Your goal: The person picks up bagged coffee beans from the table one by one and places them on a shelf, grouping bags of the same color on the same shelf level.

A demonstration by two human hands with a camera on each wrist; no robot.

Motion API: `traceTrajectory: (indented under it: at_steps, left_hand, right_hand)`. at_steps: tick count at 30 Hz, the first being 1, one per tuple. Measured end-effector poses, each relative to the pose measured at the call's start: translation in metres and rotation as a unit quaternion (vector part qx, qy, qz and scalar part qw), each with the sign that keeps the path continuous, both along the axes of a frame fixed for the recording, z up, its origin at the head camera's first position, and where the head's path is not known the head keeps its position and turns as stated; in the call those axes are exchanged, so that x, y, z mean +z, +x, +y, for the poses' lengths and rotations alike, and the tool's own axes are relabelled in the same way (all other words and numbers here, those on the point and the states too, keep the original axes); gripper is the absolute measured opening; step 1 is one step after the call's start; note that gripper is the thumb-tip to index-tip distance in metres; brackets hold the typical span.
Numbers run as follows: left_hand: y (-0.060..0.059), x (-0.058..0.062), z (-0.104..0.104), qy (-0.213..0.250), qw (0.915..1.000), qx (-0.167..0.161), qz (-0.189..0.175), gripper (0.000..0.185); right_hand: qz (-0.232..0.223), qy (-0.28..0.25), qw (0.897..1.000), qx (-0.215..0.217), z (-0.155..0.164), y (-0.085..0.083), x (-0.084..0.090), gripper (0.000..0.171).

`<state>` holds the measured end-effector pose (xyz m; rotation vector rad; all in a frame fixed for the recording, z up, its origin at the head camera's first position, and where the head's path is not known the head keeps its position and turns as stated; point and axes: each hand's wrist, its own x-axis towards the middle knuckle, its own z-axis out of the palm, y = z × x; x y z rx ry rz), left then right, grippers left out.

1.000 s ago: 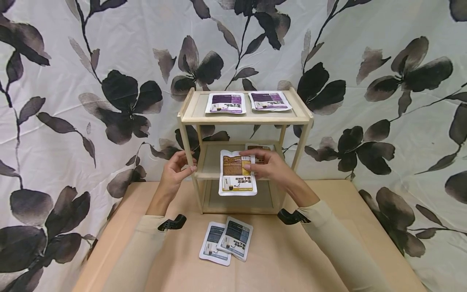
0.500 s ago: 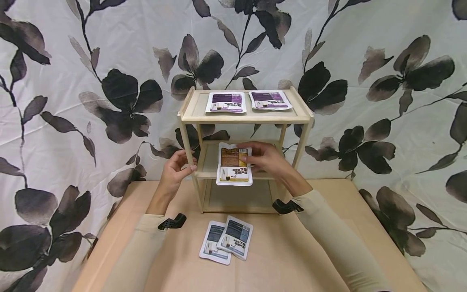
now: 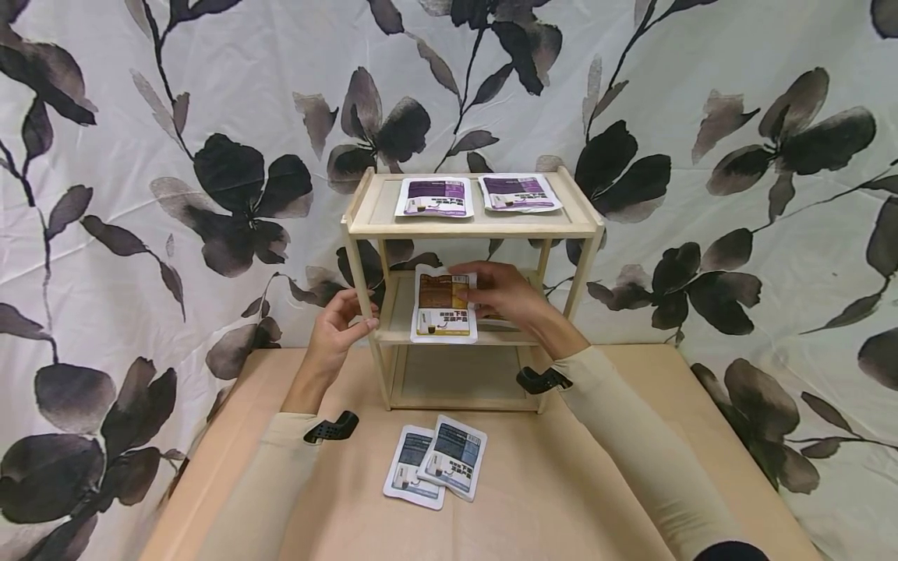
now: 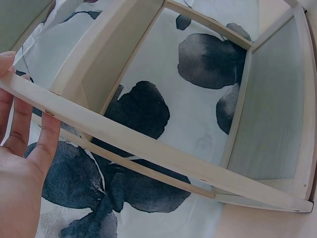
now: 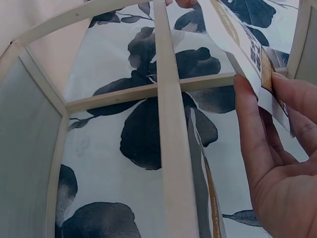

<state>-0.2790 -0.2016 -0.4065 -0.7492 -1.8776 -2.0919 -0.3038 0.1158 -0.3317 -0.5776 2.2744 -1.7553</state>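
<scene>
A three-tier wooden shelf rack (image 3: 477, 231) stands on the table. My left hand (image 3: 333, 335) grips its front left post (image 4: 133, 131), thumb on one side and fingers on the other. With thumb and fingers, my right hand (image 3: 515, 300) pinches the right edge of a white-bordered pouch (image 3: 443, 323) with a brown and yellow label. That pouch is at the front opening of the middle tier, over its left part; whether it touches the board I cannot tell. Another brown-labelled pouch (image 5: 212, 198) lies on the same tier, mostly hidden behind my right hand in the head view.
Two purple-labelled pouches (image 3: 435, 198) lie side by side on the top tier. On the table in front of the rack, two blue-grey pouches (image 3: 452, 457) overlap. A cloth with dark flowers (image 3: 252, 202) hangs close behind the rack.
My right hand has carried the brown-labelled pouch forward and slightly left, from in front of the rack to the middle tier. The left hand stays on the post.
</scene>
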Motion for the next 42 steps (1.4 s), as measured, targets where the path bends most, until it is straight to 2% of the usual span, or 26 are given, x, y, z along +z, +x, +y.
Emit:
traceTrajectory:
  at_steps: [6,19,30,42]
  left_hand:
    - [0.000,0.000,0.000,-0.001,1.0000,0.002,-0.001,0.049]
    - [-0.001,0.000,0.001,0.006,1.0000,0.003,0.006,0.045]
    - [0.001,-0.001,0.000,0.001,1.0000,0.002,0.006,0.043]
    - [0.001,0.000,0.000,-0.006,1.0000,0.004,0.004,0.044]
  right_hand:
    - [-0.022,-0.012,1.000,-0.005,-0.004,-0.008,0.003,0.044]
    - [-0.015,0.007,1.000,0.007,-0.013,-0.021,0.005,0.044]
    - [-0.048,0.021,0.999,-0.011,-0.022,-0.026,0.003,0.045]
    - [-0.042,0.037,0.998,-0.037,-0.021,-0.026,0.006,0.050]
